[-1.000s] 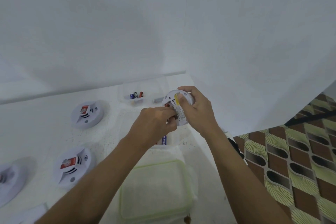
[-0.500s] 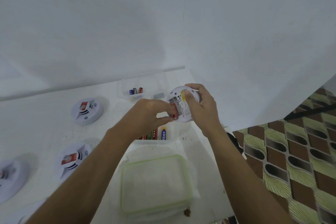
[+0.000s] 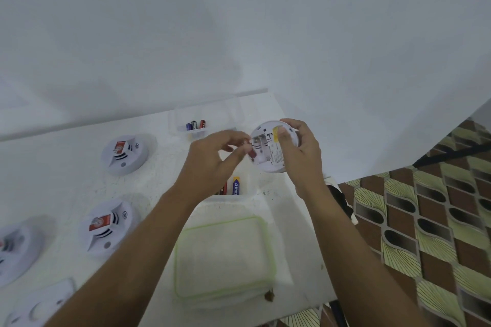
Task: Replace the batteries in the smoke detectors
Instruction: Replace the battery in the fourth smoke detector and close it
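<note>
My right hand [image 3: 303,151] grips a white round smoke detector [image 3: 271,152] above the table, its back with the open battery bay facing me. My left hand [image 3: 215,160] pinches a red battery [image 3: 252,152] at the left edge of that bay. Below the hands, a clear box [image 3: 240,194] holds several batteries, one of them blue [image 3: 236,186]. A second clear box [image 3: 196,130] further back holds three batteries. Other white detectors lie on the table at the left: one far [image 3: 125,154], one near [image 3: 107,225], one at the frame's left edge [image 3: 16,249].
A clear lid with a green rim [image 3: 224,257] lies near the table's front edge. Another white piece [image 3: 39,305] sits at the bottom left. The white table [image 3: 66,188] ends at the right, where patterned brown and yellow floor [image 3: 425,220] shows. A white wall stands behind.
My left hand has drawn back a little to the left, with the red battery now at the bay's edge. The detector in my right hand has tilted slightly and sits higher.
</note>
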Tool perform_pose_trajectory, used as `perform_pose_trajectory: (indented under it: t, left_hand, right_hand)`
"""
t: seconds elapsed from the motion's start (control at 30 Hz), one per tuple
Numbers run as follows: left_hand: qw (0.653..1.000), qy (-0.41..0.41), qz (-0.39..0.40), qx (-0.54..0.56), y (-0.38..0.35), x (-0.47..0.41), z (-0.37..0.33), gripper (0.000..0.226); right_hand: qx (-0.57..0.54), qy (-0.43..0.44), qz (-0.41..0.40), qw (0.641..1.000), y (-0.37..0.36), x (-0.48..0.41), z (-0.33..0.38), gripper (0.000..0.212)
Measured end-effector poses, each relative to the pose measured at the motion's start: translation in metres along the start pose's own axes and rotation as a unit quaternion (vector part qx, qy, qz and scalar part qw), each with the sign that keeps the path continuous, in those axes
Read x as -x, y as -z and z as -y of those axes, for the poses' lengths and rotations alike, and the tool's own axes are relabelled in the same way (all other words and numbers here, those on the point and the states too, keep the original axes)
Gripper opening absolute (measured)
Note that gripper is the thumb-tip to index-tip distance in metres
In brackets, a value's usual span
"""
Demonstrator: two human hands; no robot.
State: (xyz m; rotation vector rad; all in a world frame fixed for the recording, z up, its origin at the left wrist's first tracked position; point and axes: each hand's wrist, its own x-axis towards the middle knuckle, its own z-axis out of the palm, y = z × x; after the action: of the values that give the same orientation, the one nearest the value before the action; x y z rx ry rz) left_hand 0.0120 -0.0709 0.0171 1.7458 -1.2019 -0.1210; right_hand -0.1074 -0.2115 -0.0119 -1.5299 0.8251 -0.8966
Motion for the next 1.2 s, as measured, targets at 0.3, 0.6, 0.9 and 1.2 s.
perform_pose_trajectory:
  t: [0.3, 0.6, 0.9, 1.2]
  left_hand:
    - [0.961, 0.123, 0.125, -0.215, 0.004, -0.003, 0.022, 0.016]
    - [0.906, 0.181, 0.266, -0.276, -0.006, -0.007, 0.035, 0.025]
    - [0.939, 0.184, 0.219, -0.188, 0.022, -0.026, 0.02, 0.012]
    - [0.962, 0.143, 0.051, -0.226, 0.018, -0.094, 0.056, 0.012]
  right_hand:
    - [-0.025, -0.03, -0.017, 0.999, 0.003, 0.001, -0.002, 0.012]
    - [-0.034, -0.032, -0.003, 0.999, -0.006, 0.003, -0.002, 0.011]
    - [-0.046, -0.039, 0.011, 0.998, -0.016, 0.001, 0.0, 0.01]
    - [-0.053, -0.039, 0.0, 0.998, -0.023, -0.018, 0.005, 0.011]
